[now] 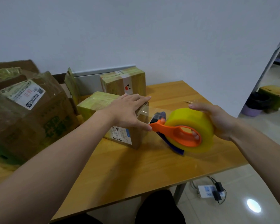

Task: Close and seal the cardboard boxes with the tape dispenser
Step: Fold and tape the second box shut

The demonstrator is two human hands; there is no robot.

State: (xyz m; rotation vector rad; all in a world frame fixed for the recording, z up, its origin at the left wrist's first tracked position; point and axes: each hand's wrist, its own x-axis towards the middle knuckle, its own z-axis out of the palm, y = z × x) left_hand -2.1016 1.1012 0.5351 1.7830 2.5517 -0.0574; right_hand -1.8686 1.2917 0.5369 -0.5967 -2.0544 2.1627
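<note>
We press our left hand (128, 109), fingers straight and spread, flat on the small cardboard box (137, 137) at mid-desk (136, 167). Our right hand (217, 120) grips the tape dispenser (184, 131) just right of the box, with clear tape (152, 110) stretched to the box's edge. Another taped box (123, 83) stands behind.

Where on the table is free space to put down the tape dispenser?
Bare table lies between the near edge and the box under the left hand, and at the far right corner, right of the far box. Large boxes crowd the left side.
</note>
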